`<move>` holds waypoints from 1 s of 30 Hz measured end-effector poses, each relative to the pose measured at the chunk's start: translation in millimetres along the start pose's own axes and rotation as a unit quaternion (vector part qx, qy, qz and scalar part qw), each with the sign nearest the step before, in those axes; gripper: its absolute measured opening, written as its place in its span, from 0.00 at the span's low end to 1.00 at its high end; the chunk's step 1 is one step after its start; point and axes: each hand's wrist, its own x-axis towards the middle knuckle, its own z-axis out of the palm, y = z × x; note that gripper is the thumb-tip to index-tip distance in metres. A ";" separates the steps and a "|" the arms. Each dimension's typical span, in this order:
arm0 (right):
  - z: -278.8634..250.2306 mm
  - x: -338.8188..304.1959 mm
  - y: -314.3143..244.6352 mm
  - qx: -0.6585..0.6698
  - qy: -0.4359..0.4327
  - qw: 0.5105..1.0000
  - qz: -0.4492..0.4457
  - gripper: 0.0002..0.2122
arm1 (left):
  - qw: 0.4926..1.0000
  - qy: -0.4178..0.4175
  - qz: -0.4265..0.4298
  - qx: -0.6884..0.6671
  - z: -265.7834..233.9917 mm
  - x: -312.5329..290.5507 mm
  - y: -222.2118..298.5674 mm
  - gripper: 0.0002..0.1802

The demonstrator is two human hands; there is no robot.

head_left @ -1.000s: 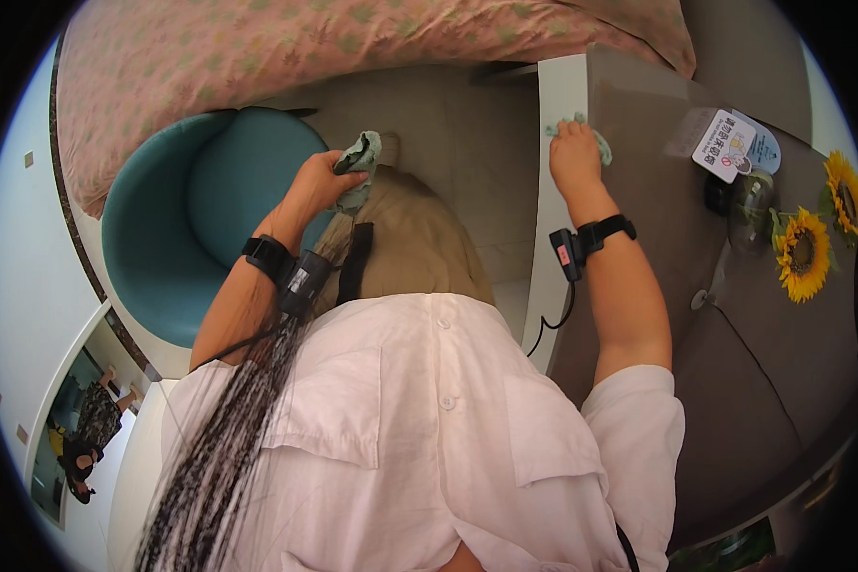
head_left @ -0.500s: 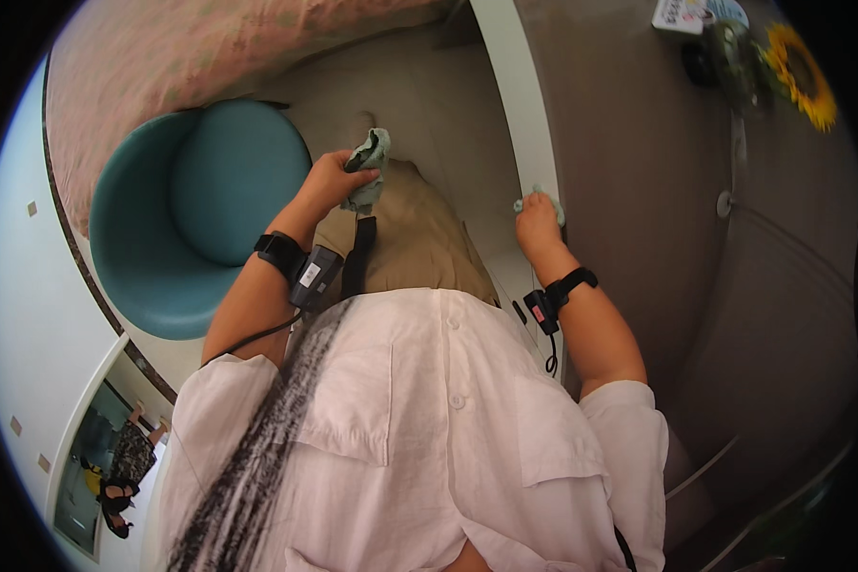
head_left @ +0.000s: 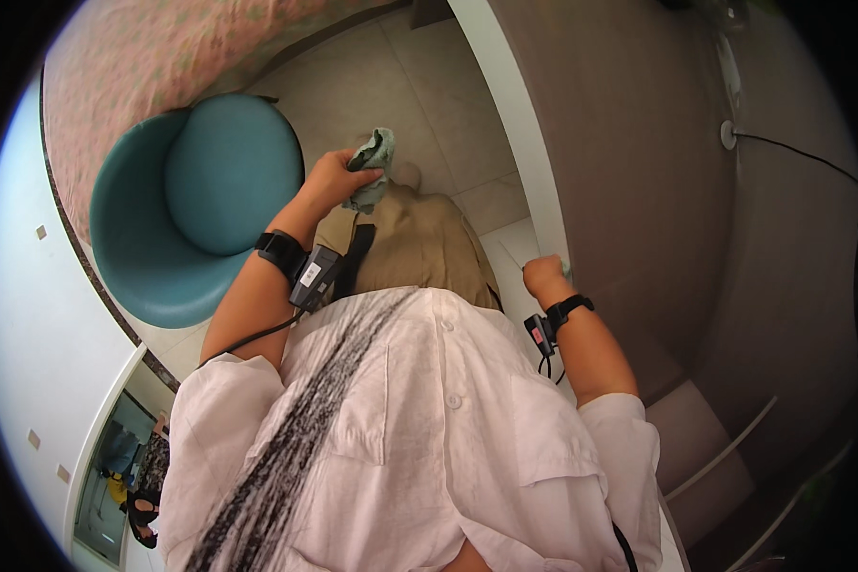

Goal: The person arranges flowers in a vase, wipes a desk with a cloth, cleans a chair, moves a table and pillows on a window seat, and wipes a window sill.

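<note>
A home bedroom, by the look of it; a bed with a pink floral bedspread (head_left: 181, 57) beside a round teal armchair (head_left: 195, 205). Pale floor tiles (head_left: 439, 105); a brown desk (head_left: 639, 143) with a white edge.

A round teal chair (head_left: 195, 205) stands on the tiled floor (head_left: 439, 105) — beside it, pink patterned bedding (head_left: 176, 48).

Floor (head_left: 429, 86) here is pale beige tile with thin grout lines, running from the top of the view down toward the person. Sitting right on it is a round teal chair (head_left: 195, 205), well to the left of the white edge (head_left: 515, 143) of the brown desk (head_left: 639, 153). Just behind the chair, a pink patterned bedspread (head_left: 191, 48) hangs down to the tiles.
</note>
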 end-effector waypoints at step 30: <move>-88.1 57.7 52.0 -0.306 0.098 0.945 -0.059 0.12 | 0.986 0.099 -0.042 -0.125 -22.0 -11.9 -28.9 0.14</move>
